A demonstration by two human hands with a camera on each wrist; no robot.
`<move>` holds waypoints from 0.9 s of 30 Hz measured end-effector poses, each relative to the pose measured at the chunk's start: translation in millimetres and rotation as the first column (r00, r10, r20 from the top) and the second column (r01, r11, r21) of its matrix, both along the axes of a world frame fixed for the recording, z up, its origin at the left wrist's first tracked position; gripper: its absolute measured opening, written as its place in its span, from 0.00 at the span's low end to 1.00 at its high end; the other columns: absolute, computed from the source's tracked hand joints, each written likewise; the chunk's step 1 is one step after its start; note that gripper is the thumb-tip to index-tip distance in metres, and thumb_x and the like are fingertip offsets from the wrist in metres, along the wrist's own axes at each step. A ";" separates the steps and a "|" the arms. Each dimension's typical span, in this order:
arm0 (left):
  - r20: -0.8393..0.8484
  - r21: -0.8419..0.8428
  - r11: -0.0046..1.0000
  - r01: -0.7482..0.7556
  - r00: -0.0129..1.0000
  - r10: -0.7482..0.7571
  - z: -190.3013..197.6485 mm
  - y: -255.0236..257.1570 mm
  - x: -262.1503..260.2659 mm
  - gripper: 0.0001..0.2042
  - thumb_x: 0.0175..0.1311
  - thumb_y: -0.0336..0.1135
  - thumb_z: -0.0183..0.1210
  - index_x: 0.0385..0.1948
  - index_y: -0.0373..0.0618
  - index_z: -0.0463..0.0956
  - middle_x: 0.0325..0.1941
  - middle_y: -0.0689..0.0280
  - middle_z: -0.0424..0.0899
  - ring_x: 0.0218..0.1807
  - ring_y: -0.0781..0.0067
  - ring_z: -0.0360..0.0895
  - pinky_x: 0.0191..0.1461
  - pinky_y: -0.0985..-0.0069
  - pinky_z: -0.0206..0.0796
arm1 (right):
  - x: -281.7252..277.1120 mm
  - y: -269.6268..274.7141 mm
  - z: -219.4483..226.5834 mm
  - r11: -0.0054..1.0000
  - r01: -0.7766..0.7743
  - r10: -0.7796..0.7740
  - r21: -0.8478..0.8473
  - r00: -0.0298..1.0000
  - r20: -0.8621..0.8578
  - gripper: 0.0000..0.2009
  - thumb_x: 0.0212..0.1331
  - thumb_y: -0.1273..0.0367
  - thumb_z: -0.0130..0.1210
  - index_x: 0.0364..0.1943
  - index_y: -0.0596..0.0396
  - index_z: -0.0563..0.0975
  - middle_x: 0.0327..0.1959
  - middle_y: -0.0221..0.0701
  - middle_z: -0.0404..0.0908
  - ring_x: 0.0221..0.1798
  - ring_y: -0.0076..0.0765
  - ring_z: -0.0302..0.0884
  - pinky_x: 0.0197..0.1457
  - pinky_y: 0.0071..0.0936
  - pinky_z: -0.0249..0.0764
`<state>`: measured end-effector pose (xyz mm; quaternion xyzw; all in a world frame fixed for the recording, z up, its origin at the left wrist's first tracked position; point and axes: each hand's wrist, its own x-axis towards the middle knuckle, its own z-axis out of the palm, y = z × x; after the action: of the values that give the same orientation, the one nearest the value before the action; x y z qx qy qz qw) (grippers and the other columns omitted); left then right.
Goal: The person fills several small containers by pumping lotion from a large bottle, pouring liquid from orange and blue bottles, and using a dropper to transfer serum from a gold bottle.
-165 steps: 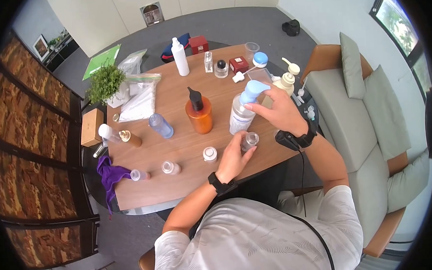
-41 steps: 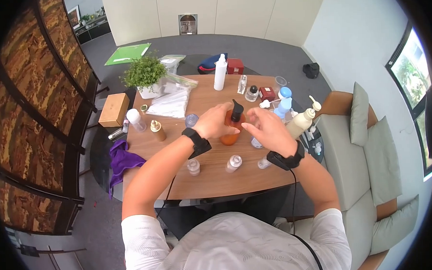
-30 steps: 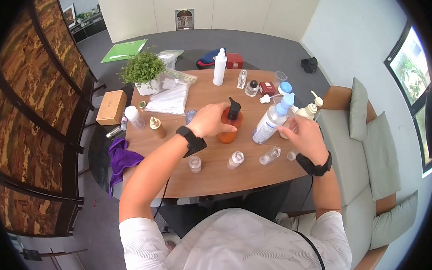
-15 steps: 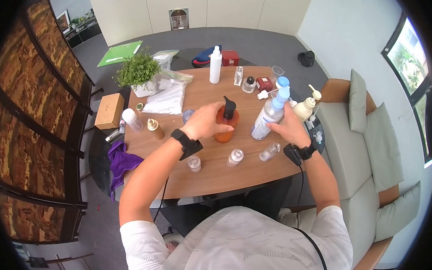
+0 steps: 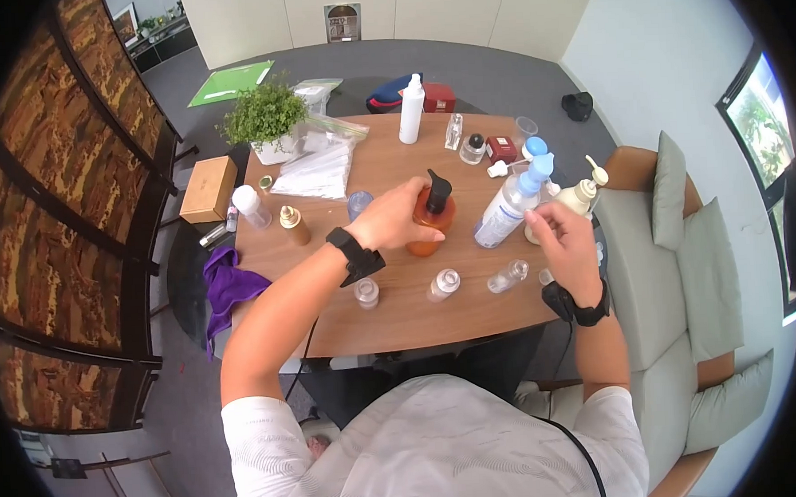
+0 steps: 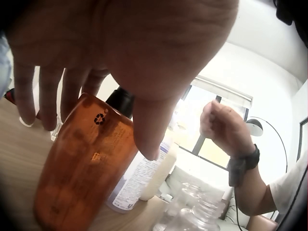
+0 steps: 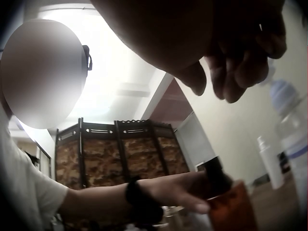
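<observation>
My left hand reaches round the upper part of an amber pump bottle with a black pump head, which stands on the table. In the left wrist view the thumb lies along one side of the amber bottle's shoulder, fingers on the other. My right hand hovers with loosely bent fingers and nothing in them, just right of a clear bottle with a light blue pump. A cream pump bottle stands behind that hand, partly hidden. Small clear bottles line the near side of the table.
Along the back are a white spray bottle, perfume bottles and a red box. Toward the left stand a potted plant, a plastic bag, a gold-topped bottle and a purple cloth. A sofa is at the right.
My right hand went from beside the amber bottle to the blue-pump bottle, and has now drawn back from it toward me. My left hand has stayed at the amber bottle over the last second.
</observation>
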<state>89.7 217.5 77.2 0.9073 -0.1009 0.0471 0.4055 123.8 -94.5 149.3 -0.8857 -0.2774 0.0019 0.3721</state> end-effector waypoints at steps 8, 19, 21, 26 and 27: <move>-0.067 -0.030 0.999 0.033 0.997 -0.035 11.4 -7.6 0.3 0.37 0.49 0.46 0.81 0.58 0.37 0.73 0.50 0.53 0.87 0.55 0.50 0.84 0.59 0.62 0.75 | 3.7 83.4 -0.8 0.973 -0.225 0.231 -0.055 0.958 0.169 0.20 0.63 0.62 0.67 0.53 0.61 0.77 0.40 0.43 0.85 0.41 0.49 0.84 0.46 0.41 0.79; -0.081 -0.004 1.000 -0.009 0.997 0.009 13.1 -10.5 -2.3 0.33 0.47 0.45 0.81 0.52 0.40 0.77 0.50 0.53 0.87 0.55 0.48 0.84 0.59 0.60 0.74 | 29.5 113.9 -17.2 0.942 -0.201 0.247 -0.269 0.958 0.149 0.18 0.56 0.61 0.70 0.39 0.62 0.79 0.41 0.50 0.85 0.46 0.60 0.83 0.50 0.49 0.78; -0.081 0.007 1.000 -0.021 0.996 0.022 10.3 -10.3 -2.2 0.34 0.47 0.45 0.81 0.53 0.39 0.77 0.50 0.53 0.87 0.55 0.48 0.84 0.59 0.60 0.74 | 35.7 111.0 -20.5 0.931 -0.265 0.309 -0.250 0.938 0.155 0.18 0.55 0.62 0.71 0.41 0.60 0.79 0.39 0.45 0.85 0.45 0.54 0.83 0.48 0.45 0.78; -0.059 -0.044 0.998 -0.035 0.998 0.032 3.3 -9.9 -1.5 0.36 0.47 0.45 0.81 0.57 0.40 0.76 0.50 0.54 0.88 0.55 0.48 0.84 0.59 0.59 0.74 | 36.6 110.7 -17.4 0.917 -0.356 0.381 -0.178 0.915 0.132 0.21 0.55 0.64 0.70 0.50 0.59 0.79 0.43 0.43 0.85 0.47 0.54 0.83 0.50 0.45 0.77; -0.061 -0.047 0.998 -0.043 0.997 0.040 3.7 -10.3 -2.0 0.36 0.47 0.45 0.81 0.58 0.40 0.76 0.50 0.54 0.88 0.55 0.49 0.84 0.59 0.59 0.74 | 34.8 111.7 -17.2 0.918 -0.347 0.381 -0.191 0.907 0.182 0.21 0.55 0.65 0.70 0.52 0.58 0.78 0.43 0.42 0.85 0.47 0.54 0.83 0.51 0.45 0.77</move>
<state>87.7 207.2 80.8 0.9001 -0.0689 0.0305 0.4292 158.6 17.2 132.0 -0.8392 -0.4758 -0.0033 0.2633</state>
